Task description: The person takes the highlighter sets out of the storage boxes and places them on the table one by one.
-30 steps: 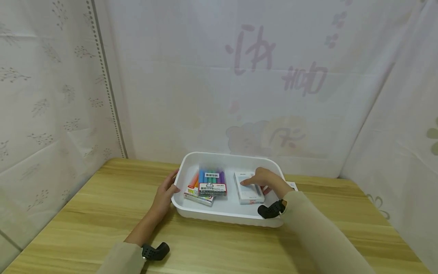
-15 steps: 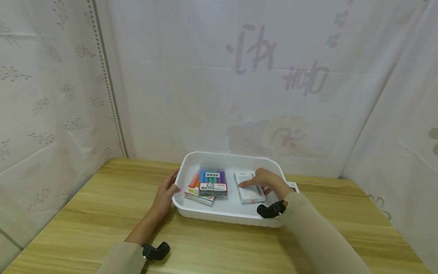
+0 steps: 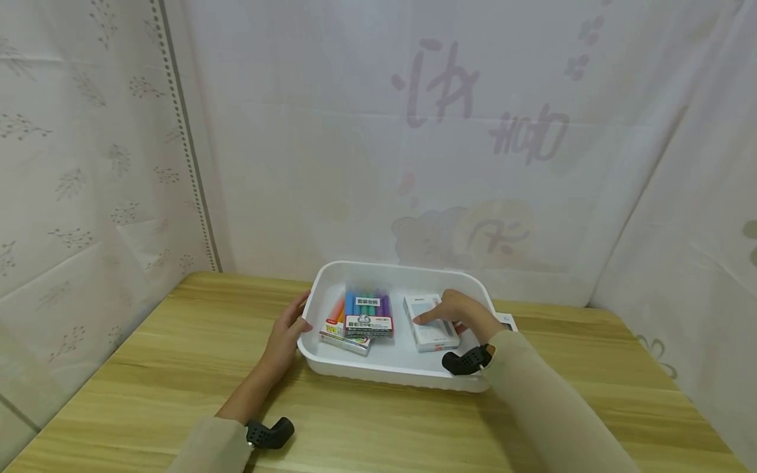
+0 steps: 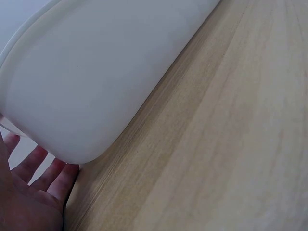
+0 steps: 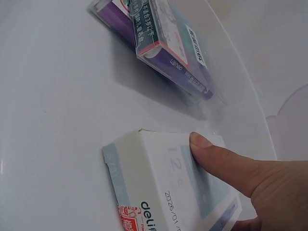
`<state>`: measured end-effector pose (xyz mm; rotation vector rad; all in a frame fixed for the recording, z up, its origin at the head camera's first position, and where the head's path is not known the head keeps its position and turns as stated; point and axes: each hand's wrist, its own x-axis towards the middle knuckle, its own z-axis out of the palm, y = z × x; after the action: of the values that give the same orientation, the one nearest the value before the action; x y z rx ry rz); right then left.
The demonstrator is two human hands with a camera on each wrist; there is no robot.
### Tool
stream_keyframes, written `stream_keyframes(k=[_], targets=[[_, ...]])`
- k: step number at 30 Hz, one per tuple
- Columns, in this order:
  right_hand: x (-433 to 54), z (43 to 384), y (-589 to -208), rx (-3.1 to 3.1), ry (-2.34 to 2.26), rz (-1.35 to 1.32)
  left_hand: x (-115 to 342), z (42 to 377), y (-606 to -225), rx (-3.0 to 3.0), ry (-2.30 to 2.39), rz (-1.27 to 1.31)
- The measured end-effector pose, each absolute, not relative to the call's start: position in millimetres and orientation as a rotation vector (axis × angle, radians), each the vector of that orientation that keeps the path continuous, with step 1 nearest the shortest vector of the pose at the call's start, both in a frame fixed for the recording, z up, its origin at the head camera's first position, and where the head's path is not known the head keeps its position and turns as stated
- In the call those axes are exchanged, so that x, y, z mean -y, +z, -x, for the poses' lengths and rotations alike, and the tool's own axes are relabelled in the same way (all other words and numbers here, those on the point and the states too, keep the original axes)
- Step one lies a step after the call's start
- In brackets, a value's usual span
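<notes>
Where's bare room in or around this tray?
Bare: table bounded by sleeves and tray's front; inside, a strip between pens and white box. Crowded: right end, where the right grip holds that box; left, pens overlapping another pack.

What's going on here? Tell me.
A person's left hand holds the side of a white bin on a wooden table. Their right hand grips a white box inside it, thumb on top. To the left, a pack of coloured pens lies partly over another pack.

Even, muted light, soft shadows in the white tray (image 3: 399, 351), left wrist view slightly hazy.
</notes>
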<state>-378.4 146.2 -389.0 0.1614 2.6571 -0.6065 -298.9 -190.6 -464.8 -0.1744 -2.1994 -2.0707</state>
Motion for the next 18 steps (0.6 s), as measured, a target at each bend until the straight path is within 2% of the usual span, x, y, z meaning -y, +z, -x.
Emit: stream_keyframes(k=[13, 18], targets=[[-147.9, 378.9, -388.6, -2.631, -0.673, -0.165, 188.2, 299.1, -464.1, 2.200, -2.076, 0.173], [-151.7, 377.4, -386.1, -2.574, -0.826, -0.153, 189.3, 299.1, -464.0, 2.204, -2.076, 0.153]])
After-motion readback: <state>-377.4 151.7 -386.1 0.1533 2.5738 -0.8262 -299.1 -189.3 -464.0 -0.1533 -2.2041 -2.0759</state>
